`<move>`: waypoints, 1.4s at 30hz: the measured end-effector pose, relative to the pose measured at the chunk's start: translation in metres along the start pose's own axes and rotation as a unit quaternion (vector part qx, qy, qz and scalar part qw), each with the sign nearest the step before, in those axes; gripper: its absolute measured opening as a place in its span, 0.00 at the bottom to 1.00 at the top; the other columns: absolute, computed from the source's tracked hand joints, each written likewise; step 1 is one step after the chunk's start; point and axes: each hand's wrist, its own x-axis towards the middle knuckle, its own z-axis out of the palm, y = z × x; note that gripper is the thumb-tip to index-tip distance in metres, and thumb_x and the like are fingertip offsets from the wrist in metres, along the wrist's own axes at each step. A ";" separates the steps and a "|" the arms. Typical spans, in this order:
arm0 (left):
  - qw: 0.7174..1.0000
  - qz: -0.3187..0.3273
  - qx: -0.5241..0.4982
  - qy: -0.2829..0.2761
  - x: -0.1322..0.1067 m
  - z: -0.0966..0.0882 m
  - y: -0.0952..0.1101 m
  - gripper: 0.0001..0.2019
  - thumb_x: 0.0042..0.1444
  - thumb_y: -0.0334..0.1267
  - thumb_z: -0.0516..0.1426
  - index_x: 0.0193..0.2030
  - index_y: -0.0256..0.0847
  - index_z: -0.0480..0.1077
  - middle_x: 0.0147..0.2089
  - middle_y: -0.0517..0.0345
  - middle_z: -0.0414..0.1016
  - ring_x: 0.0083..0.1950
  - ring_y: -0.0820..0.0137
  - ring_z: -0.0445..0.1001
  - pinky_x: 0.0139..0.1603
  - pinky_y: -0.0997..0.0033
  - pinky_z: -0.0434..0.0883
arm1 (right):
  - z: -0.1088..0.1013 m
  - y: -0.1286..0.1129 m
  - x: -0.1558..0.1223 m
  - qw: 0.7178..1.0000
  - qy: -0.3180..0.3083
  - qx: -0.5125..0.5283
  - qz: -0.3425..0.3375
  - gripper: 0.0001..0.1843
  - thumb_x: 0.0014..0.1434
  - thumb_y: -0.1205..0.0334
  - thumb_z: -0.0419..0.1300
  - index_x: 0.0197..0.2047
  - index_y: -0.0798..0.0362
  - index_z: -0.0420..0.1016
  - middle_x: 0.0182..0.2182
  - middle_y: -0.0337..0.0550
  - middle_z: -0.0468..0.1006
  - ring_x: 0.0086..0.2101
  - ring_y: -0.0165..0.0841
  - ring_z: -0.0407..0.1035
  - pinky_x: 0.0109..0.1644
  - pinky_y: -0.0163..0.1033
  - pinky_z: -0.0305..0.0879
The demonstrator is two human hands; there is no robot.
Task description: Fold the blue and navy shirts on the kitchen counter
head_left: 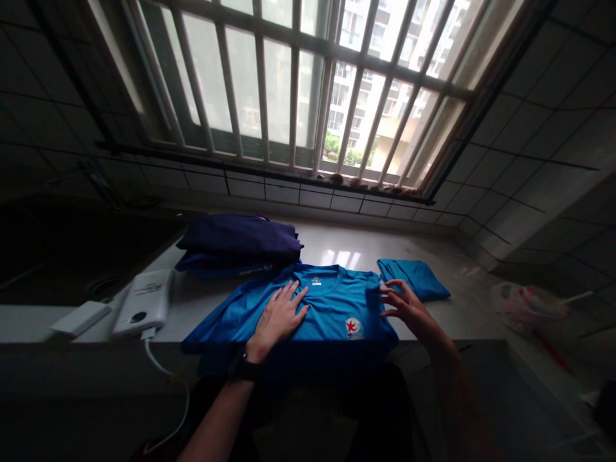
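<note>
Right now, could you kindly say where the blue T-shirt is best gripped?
Probably by the shoulders beside the collar, from above: the blue T-shirt lies flat, face up, collar away, while its lower part drops over the counter edge.

A pale counter [366,247] is laid with a flat blue T-shirt [332,308], folded dark clothes [238,240] behind it, a folded blue cloth [414,276] beside it, and a white power bank [142,301] and white box [80,318] leftward.

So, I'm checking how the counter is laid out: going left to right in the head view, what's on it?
White flat block → white power bank → blue T-shirt → folded blue cloth
</note>
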 end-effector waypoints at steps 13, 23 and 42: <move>1.000 -0.007 -0.004 -0.014 -0.003 -0.006 0.004 0.27 0.68 0.48 0.49 0.71 0.45 0.62 0.76 0.47 0.57 0.76 0.57 0.55 0.73 0.52 0.58 | 0.088 0.049 0.019 0.825 -0.009 -0.565 -0.024 0.33 0.72 0.51 0.44 0.75 0.55 0.52 0.75 0.51 0.47 0.73 0.47 0.42 0.73 0.59 0.45; 0.997 -0.014 0.073 0.005 0.011 -0.018 0.023 0.29 0.67 0.44 0.49 0.73 0.39 0.59 0.74 0.42 0.59 0.74 0.54 0.59 0.72 0.50 0.57 | 0.086 0.035 0.062 0.778 0.045 -0.626 0.026 0.33 0.73 0.52 0.40 0.76 0.56 0.51 0.74 0.51 0.49 0.71 0.46 0.47 0.72 0.55 0.48; 0.907 -0.329 -0.261 0.021 -0.020 -0.115 -0.116 0.08 0.53 0.41 0.59 0.28 0.41 0.68 0.25 0.63 0.70 0.28 0.70 0.71 0.30 0.74 0.67 | 0.085 0.047 0.059 0.828 0.075 -0.556 -0.010 0.34 0.71 0.50 0.40 0.74 0.57 0.56 0.74 0.52 0.52 0.71 0.48 0.48 0.72 0.57 0.44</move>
